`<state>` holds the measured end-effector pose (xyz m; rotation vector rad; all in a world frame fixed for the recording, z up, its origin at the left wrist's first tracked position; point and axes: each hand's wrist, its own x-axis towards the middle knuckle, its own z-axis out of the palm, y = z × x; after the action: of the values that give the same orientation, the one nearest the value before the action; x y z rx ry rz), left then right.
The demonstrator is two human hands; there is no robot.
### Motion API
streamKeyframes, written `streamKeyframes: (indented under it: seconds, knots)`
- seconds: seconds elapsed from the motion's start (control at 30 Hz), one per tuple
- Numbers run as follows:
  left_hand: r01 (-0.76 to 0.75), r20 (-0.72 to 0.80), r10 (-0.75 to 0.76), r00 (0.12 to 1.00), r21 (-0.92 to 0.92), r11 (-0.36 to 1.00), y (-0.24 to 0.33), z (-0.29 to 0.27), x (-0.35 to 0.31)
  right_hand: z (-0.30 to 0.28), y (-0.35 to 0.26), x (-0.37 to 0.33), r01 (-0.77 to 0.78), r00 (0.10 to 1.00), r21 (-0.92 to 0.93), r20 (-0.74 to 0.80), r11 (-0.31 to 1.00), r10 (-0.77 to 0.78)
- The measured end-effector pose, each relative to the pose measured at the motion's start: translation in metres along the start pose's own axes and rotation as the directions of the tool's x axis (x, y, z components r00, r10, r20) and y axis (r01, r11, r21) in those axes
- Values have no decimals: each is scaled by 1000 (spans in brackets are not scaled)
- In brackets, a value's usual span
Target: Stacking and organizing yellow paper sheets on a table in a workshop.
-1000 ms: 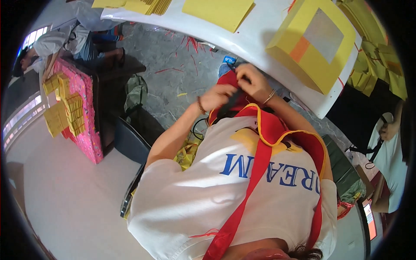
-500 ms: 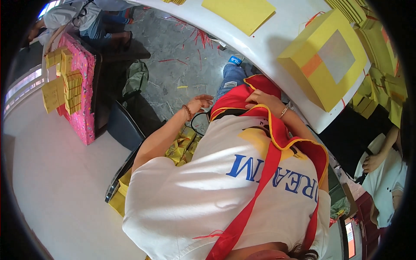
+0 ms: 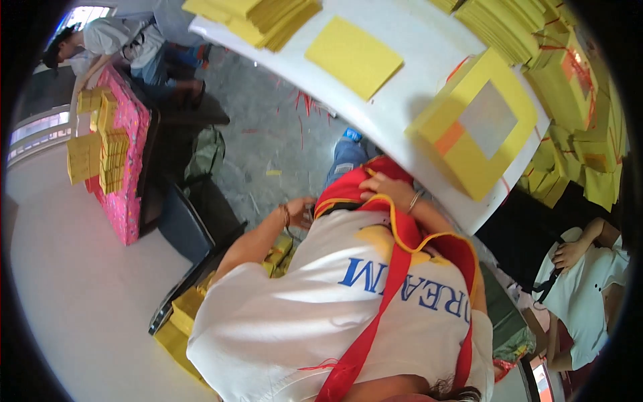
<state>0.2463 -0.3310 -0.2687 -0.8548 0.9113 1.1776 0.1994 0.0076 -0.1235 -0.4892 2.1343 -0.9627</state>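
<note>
A red apron [image 3: 351, 181] with yellow trim covers my lap, its straps running over my white shirt. At its upper part my right hand [image 3: 388, 191] is closed, fingers bent on the fabric, a light bangle at the wrist. My left hand [image 3: 299, 213], with a beaded bracelet, is at the apron's left side by my hip. Its fingers are shaded and partly hidden, so their grip is unclear. Just below it shows part of a thin black loop. Folded yellow paper pieces [image 3: 278, 254] lie beside my left forearm.
Ahead is a white table [image 3: 429, 80] with a yellow box [image 3: 479, 120], a flat yellow sheet [image 3: 355, 57] and yellow stacks. A black chair [image 3: 184, 224] stands left. Beyond it, a pink-covered table [image 3: 127, 208] holds yellow bundles. Other people are at far left and right.
My left hand has moved in from beside my hip to the apron's side. My right hand stays on the apron. The view has shifted, showing more of the white table.
</note>
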Motion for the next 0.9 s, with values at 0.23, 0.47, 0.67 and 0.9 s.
streamKeyframes:
  seconds: [0.23,0.47,0.67,0.9]
  knots:
    - [-176,-166,229,959,285,942,-23,-47,65,13,11,8,61,997,34,35,998,-62]
    - [-227,-201,441,874,635,739,11,9,-9,14,15,20,194,980,-103,-17,976,-197]
    - [-182,-59,569,820,917,356,4,-17,-7,8,-8,54,-71,990,-133,114,989,86]
    - [-128,-280,564,777,806,577,-11,5,-27,4,-26,43,-72,991,-135,99,988,86]
